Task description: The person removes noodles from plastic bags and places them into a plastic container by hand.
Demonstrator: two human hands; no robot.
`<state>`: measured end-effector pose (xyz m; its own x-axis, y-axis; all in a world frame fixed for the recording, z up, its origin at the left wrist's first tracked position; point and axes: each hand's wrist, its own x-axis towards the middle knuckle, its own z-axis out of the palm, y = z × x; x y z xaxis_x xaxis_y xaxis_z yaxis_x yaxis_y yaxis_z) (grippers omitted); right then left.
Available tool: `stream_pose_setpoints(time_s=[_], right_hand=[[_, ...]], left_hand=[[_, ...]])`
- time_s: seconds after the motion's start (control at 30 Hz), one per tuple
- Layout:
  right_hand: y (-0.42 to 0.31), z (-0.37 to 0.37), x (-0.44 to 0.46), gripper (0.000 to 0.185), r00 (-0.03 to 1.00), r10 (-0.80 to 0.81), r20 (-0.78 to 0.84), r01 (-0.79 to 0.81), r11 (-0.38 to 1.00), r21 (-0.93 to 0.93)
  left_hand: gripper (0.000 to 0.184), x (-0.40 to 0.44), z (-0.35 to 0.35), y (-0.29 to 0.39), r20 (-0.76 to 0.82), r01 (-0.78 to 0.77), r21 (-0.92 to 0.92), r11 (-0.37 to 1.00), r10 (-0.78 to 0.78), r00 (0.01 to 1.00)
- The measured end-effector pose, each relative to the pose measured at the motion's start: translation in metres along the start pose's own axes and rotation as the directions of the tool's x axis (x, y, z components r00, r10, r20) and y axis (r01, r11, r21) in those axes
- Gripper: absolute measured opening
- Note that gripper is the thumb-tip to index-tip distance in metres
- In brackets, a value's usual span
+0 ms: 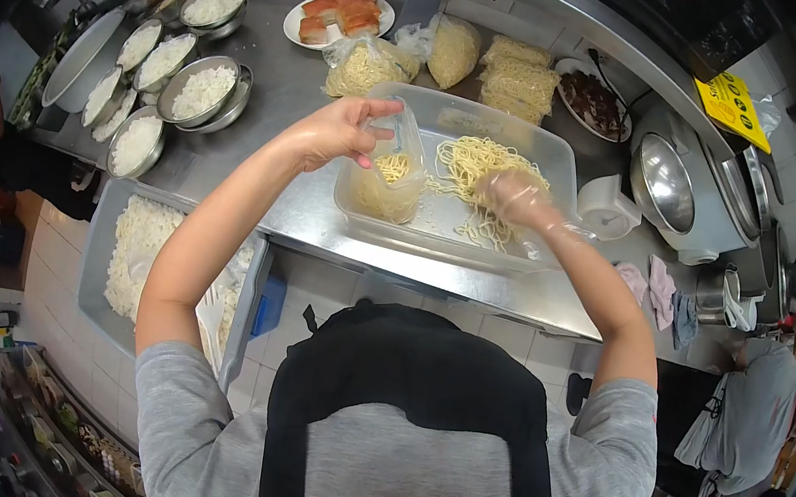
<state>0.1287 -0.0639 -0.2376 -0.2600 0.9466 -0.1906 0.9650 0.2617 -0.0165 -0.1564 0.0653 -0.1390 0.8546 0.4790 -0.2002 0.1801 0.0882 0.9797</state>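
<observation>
A: Where are the loose noodles (457, 157)?
B: Heaped in the right half of the clear tub (457, 251), some strands trailing toward its near side. The right hand (521, 200), in a see-through glove, is down on the heap, with noodles around its fingers.

A: Has it got a grip on them?
B: I can't tell. It's blurred, and the fingertips are hidden.

A: And the plastic bag (391, 189)?
B: At the tub's left end, roughly upright, with noodles inside. The left hand (341, 132) is bare and grasps the bag by its mouth, fingers at the upper edge and thumb lower down. Most of the bag hangs below that hold, a little to the right of the palm.

A: What's close around the tub?
B: Filled noodle bags (515, 80) just behind it, and a white scale (609, 210) beside its right end.

A: Further out?
B: A plate of browned pieces (354, 12) at the back of the steel counter (287, 59), a bowl of dark food (591, 104) at the back right, rice bowls (202, 94) to the left, and a grey bin (100, 259) of rice below them.
</observation>
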Motion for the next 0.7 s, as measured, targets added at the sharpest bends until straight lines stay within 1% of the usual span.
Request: stream_pose_setpoints(time_s=[0.03,0.07,0.1,0.17,0.2,0.23,0.27,0.3,0.33,0.37,0.4,0.47,0.5,0.53,0.57,0.6,0.67,0.7], right_hand=[[0.003,-0.01,0.004,0.035,0.992,0.113,-0.062,-0.101,0.98,0.172],[0.012,-0.024,0.008,0.032,0.982,0.184,-0.049,-0.153,0.916,0.371],[0.018,-0.043,0.007,0.029,0.968,0.251,-0.021,-0.198,0.808,0.555],[0.002,-0.114,-0.009,0.02,0.971,0.232,-0.065,-0.124,0.714,0.689],[-0.011,-0.144,-0.02,0.018,0.958,0.244,-0.151,-0.081,0.733,0.675],[-0.015,-0.166,-0.027,0.017,0.95,0.204,-0.236,0.009,0.739,0.674],[-0.026,-0.186,-0.036,0.016,0.931,0.283,-0.23,0.0,0.631,0.776],[-0.01,-0.19,-0.034,0.009,0.919,0.224,-0.324,0.133,0.597,0.791],[-0.007,-0.209,-0.036,0.015,0.927,0.155,-0.34,0.199,0.567,0.799],[-0.006,-0.223,-0.04,0.013,0.889,0.081,-0.451,0.328,0.575,0.75],[-0.013,-0.238,-0.045,0.011,0.839,0.23,-0.492,0.201,0.71,0.675],[-0.032,-0.264,-0.052,0.009,0.748,0.299,-0.592,0.3,0.644,0.704],[-0.034,-0.28,-0.053,0.009,0.746,0.3,-0.594,0.302,0.644,0.703],[-0.034,-0.297,-0.052,0.008,0.738,0.229,-0.634,0.327,0.701,0.634],[-0.035,-0.309,-0.053,0.01,0.729,0.154,-0.667,0.353,0.751,0.559],[-0.038,-0.316,-0.055,0.01,0.711,0.215,-0.669,0.328,0.74,0.587],[-0.038,-0.331,-0.051,0.01,0.634,0.166,-0.755,0.337,0.819,0.464],[-0.024,-0.338,-0.046,0.01,0.553,0.036,-0.832,0.424,0.848,0.318]], left_hand=[[0.073,0.0,0.0,-0.001,0.004,-0.002,0.004,1.0,0.002,1.0],[0.073,0.0,0.0,-0.001,0.009,-0.003,0.007,1.0,0.003,1.0],[0.073,-0.001,0.0,-0.001,0.004,-0.002,0.005,1.0,0.002,1.0],[0.073,-0.001,0.001,0.001,0.0,0.004,0.007,1.0,-0.004,1.0],[0.073,-0.002,0.0,0.001,0.001,0.005,0.01,1.0,-0.005,1.0],[0.072,-0.001,0.0,0.001,0.011,-0.001,0.025,1.0,0.001,1.0],[0.072,0.0,0.0,0.001,0.02,-0.009,0.039,0.999,0.008,1.0],[0.072,0.001,0.001,0.001,0.024,-0.013,0.041,0.999,0.012,1.0],[0.072,0.002,0.002,0.001,0.024,-0.012,0.046,0.999,0.011,1.0],[0.072,0.002,0.003,0.001,0.021,-0.01,0.05,0.999,0.009,1.0],[0.072,0.003,0.003,0.001,0.022,-0.011,0.052,0.999,0.009,1.0],[0.072,0.005,0.004,0.001,0.031,-0.013,0.057,0.998,0.011,0.999],[0.072,0.006,0.004,0.001,0.031,-0.013,0.059,0.998,0.012,0.999],[0.072,0.007,0.005,0.001,0.039,-0.015,0.062,0.998,0.013,0.999],[0.072,0.008,0.005,0.001,0.047,-0.016,0.063,0.998,0.013,0.999],[0.072,0.008,0.006,0.002,0.043,-0.015,0.064,0.998,0.012,0.999],[0.074,0.009,0.009,0.003,0.033,0.013,0.033,0.999,-0.014,0.999],[0.074,0.009,0.009,0.005,0.029,0.014,0.033,0.999,-0.015,0.999]])
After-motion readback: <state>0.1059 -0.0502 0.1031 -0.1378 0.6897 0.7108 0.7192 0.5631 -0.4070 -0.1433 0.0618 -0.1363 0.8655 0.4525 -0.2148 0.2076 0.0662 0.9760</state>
